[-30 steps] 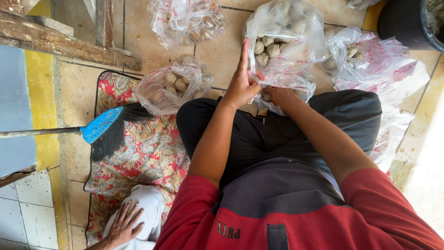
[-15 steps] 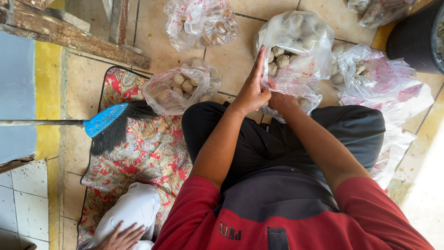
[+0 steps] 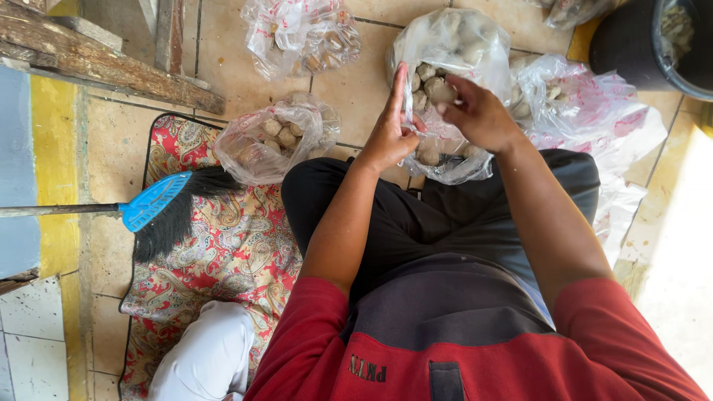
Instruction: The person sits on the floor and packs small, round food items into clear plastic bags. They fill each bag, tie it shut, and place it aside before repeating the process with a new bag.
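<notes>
I sit cross-legged on a tiled floor with a clear plastic bag (image 3: pixel 460 44) of brown round lumps in front of my knees. My left hand (image 3: pixel 390 130) stands edge-up against the bag's left side, fingers straight and thumb pressed onto the plastic at the bag's mouth. My right hand (image 3: pixel 481 113) is raised at the mouth, and its fingertips pinch one brown lump (image 3: pixel 440 90). More lumps (image 3: pixel 427 152) show through the plastic low in the bag, just below both hands.
Other bags of lumps lie at the left (image 3: pixel 275 137), the far side (image 3: pixel 301 33) and the right (image 3: pixel 572 100). A blue broom (image 3: pixel 156 200) rests on a red patterned mat (image 3: pixel 223 252). A black bucket (image 3: pixel 653 44) stands top right. Another person's white-clad knee (image 3: pixel 212 356) shows at bottom left.
My right hand has come up from low beside my left hand to the bag's mouth with a lump in its fingers. The other person's hand at bottom left has left the view.
</notes>
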